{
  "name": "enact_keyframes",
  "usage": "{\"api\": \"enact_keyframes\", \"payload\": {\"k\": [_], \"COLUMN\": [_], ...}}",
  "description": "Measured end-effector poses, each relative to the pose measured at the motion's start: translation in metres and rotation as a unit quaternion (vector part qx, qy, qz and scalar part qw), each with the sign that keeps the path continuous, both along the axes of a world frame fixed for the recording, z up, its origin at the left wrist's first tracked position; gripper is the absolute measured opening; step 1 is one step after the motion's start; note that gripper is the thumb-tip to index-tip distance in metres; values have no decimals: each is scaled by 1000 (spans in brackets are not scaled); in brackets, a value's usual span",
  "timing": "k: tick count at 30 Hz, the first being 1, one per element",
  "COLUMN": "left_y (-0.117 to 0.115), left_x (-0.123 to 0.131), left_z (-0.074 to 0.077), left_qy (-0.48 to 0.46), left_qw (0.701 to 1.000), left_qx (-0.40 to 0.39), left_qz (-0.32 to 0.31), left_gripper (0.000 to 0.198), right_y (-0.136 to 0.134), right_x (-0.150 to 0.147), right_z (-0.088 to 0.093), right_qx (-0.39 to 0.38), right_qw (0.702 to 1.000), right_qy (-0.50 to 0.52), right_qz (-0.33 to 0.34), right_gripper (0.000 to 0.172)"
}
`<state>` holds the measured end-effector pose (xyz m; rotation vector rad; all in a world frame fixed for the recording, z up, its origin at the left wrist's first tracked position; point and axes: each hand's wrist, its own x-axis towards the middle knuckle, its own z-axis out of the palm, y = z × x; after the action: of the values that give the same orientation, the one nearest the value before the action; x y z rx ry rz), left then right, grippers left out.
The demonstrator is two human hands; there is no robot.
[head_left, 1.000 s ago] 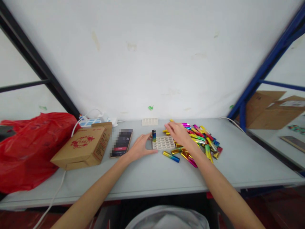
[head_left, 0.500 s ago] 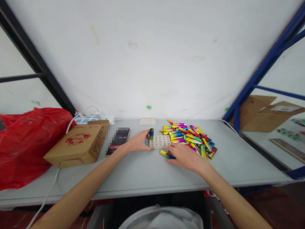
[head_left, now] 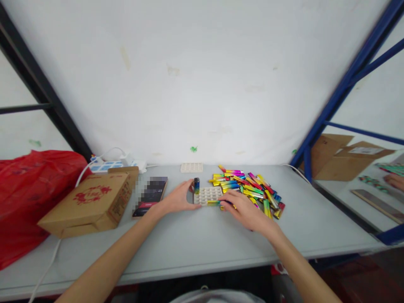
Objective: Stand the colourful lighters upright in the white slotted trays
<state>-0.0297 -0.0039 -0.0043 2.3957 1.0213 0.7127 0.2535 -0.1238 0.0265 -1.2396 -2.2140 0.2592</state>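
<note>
A white tray with rows of round holes (head_left: 210,194) lies flat on the table in front of me. My left hand (head_left: 177,198) grips its left end, thumb at the near corner and fingers at the far one. A blue-and-yellow lighter (head_left: 197,186) stands upright at the tray's far left corner, beside those fingers. Between the fingertips of my right hand (head_left: 241,209) is a shiny yellow-green lighter (head_left: 212,203), held roughly level over the tray's near edge; its other end is hidden by the fingers. Just beyond that hand lies a loose pile of metallic coloured lighters (head_left: 254,193).
A second white tray (head_left: 191,167) lies against the wall. To the left are a phone (head_left: 154,191), a cardboard box (head_left: 91,202), a power strip (head_left: 109,167) and a red plastic bag (head_left: 41,198). Beyond the blue frame (head_left: 334,97), another person's hand (head_left: 396,182) shows at the right.
My right hand has picked up the yellow lighter from the table and brought it to the tray's near edge. The left hand keeps its place at the tray. The whole view has shifted slightly.
</note>
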Motion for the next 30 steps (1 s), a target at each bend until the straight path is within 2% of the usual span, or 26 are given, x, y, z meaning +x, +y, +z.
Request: {"api": "enact_keyframes", "payload": {"k": [2, 4, 7, 10, 13, 16, 19, 23, 27, 30], "left_y": [-1, -2, -4, -5, -8, -10, -11, -13, -14, -14], "left_x": [-1, -1, 0, 1, 2, 1, 0, -2, -4, -3], "left_z": [3, 6, 7, 6, 2, -1, -1, 1, 3, 5], "left_qy": [4, 9, 17, 7, -21, -44, -46, -35, -30, -22], "left_qw": [1000, 1000, 1000, 1000, 1000, 999, 998, 999, 999, 999], "left_qx": [-8, -15, -16, -15, -14, -20, -29, -39, -43, -38], "left_qz": [0, -1, -1, 8, 8, 7, 9, -2, -9, -6], "left_gripper": [78, 81, 82, 87, 97, 104, 108, 113, 115, 115], "right_y": [17, 39, 70, 93, 105, 108, 105, 97, 93, 91], "right_x": [6, 9, 5, -8, -24, -38, -45, -48, -54, -60], "right_z": [5, 9, 15, 21, 21, 13, 5, 3, 3, 0], "right_qx": [-34, -77, -140, -201, -219, -225, -258, -284, -265, -213], "right_qw": [994, 969, 892, 819, 786, 782, 775, 772, 823, 872], "right_qy": [105, 233, 429, 538, 578, 580, 573, 559, 500, 441], "right_qz": [1, -11, -30, -8, 25, 34, 68, 103, 49, -19], "right_gripper": [18, 22, 43, 50, 49, 47, 52, 53, 53, 60]}}
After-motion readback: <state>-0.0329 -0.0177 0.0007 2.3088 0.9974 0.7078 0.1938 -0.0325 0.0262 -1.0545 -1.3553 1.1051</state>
